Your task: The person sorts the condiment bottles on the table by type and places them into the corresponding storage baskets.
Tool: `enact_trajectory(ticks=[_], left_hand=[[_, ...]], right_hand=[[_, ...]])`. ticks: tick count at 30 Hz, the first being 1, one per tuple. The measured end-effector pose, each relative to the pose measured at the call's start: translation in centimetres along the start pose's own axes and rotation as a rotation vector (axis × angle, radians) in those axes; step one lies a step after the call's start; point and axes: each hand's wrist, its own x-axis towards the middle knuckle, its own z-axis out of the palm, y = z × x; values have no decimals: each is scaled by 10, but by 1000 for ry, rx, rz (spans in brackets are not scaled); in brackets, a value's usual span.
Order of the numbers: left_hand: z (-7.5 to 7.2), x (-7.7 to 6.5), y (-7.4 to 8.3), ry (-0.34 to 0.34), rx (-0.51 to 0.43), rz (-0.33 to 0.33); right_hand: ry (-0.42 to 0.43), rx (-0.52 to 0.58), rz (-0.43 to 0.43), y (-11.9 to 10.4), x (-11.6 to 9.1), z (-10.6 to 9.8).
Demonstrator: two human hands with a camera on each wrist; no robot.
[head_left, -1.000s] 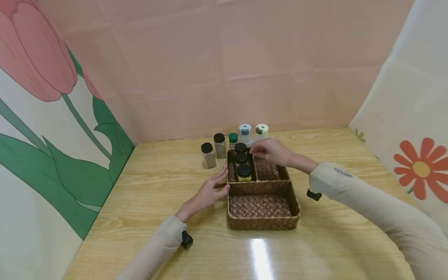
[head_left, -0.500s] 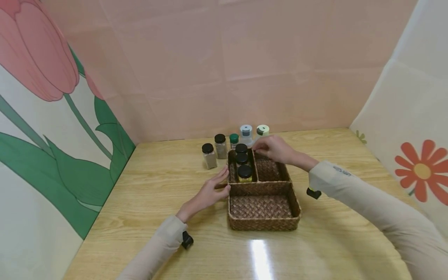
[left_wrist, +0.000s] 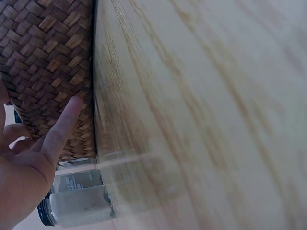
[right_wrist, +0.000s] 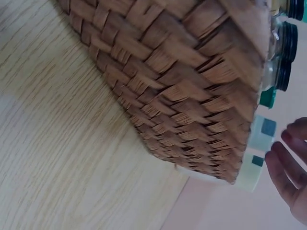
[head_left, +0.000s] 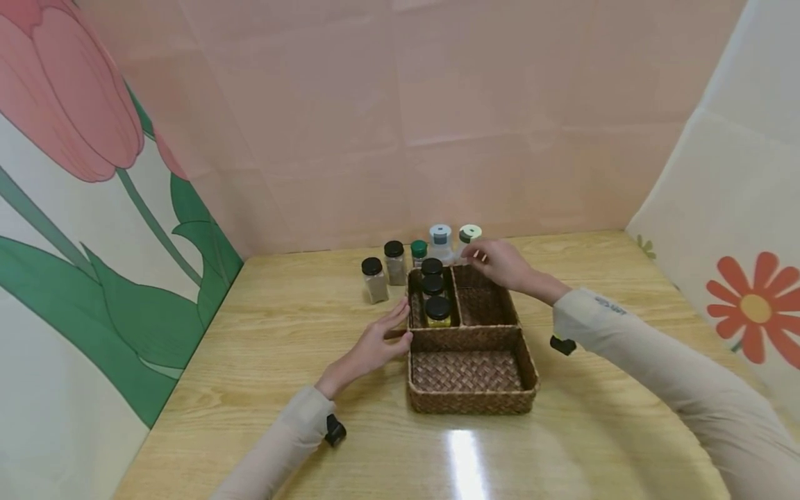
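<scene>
A brown woven basket [head_left: 471, 403] with three compartments sits on the wooden table. My left hand [head_left: 365, 351] rests against its left side, and in the left wrist view a straight finger [left_wrist: 64, 125] lies along the weave. Several black-lidded jars [head_left: 439, 314] stand in a row in the back left compartment. Over the rear edge of the back right compartment hovers my right hand [head_left: 505, 265], its fingers loosely bent around nothing. Just behind that hand are a bottle with a pale green cap [head_left: 470, 232] and one with a pale blue cap [head_left: 440, 233].
Two black-lidded spice jars, one nearer [head_left: 375, 283] and one farther back [head_left: 395, 265], stand left of the basket. A green-capped jar [head_left: 419, 250] is behind it. A pink backdrop [head_left: 400, 139] rises at the table's rear edge.
My right hand has shifted right and slightly up, away from the black-lidded jars, toward the pale green cap. The left hand stays against the basket.
</scene>
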Motion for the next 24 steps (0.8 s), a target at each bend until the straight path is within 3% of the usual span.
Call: enact_trajectory(ticks=[11, 24], left_hand=[[0, 0, -1, 5, 3, -12], [0, 0, -3, -11, -4, -22]], right_hand=[[132, -24, 122, 14, 1, 9], [185, -49, 206, 35, 9, 16]])
